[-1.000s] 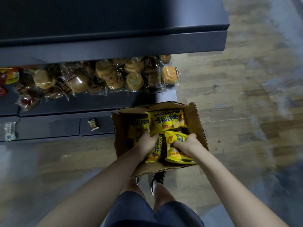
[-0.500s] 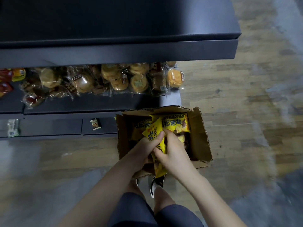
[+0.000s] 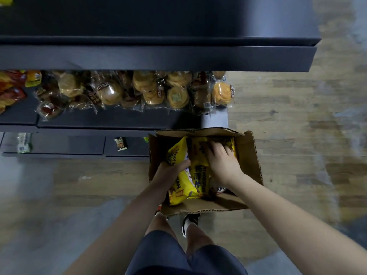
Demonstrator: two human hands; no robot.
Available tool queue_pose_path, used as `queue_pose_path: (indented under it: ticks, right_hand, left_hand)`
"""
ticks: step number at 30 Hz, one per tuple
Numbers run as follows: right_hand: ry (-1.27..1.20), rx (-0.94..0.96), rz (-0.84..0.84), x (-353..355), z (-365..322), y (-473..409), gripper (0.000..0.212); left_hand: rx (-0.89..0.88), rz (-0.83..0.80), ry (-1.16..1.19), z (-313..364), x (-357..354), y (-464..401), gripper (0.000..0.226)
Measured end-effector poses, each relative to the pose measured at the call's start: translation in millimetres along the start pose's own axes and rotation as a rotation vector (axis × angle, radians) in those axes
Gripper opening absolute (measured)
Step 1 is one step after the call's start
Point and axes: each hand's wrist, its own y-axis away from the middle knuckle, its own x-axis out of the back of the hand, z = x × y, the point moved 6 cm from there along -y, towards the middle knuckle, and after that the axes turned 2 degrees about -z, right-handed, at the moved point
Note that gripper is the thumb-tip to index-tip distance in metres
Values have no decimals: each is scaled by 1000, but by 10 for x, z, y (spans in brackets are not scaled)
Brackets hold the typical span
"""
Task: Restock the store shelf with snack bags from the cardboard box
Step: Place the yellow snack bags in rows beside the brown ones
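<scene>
- Currently, the cardboard box (image 3: 249, 155) sits open on the wooden floor (image 3: 288, 120), right of centre in the frame, against the dark store shelf (image 3: 99, 120).
- Left hand (image 3: 170, 172) grips yellow snack bags (image 3: 179, 187) at the box's left side, fingers curled round them.
- Right hand (image 3: 223, 160) lies flat, fingers extended, on another yellow bag (image 3: 200, 149) deeper in the box.
- Wrapped pastries (image 3: 147, 90) fill the shelf across the upper left.
- One small packet (image 3: 120, 144) lies on the lowest ledge.
</scene>
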Motion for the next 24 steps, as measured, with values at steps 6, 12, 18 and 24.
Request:
queue_pose_path:
  ticks: [6, 12, 18, 24]
  right_hand:
    - [216, -20, 76, -16, 35, -220, 87]
    - [87, -81, -41, -43, 157, -262, 70]
    - [-6, -28, -250, -159, 193, -184, 88]
    - [-302, -100, -92, -59, 165, 69, 85]
  left_hand:
    - [14, 149, -98, -116, 113, -77, 74]
    - [-7, 198, -154, -127, 71, -120, 57]
    - [-37, 191, -256, -80, 45, -131, 59]
    - [-126, 215, -202, 29, 78, 22, 48]
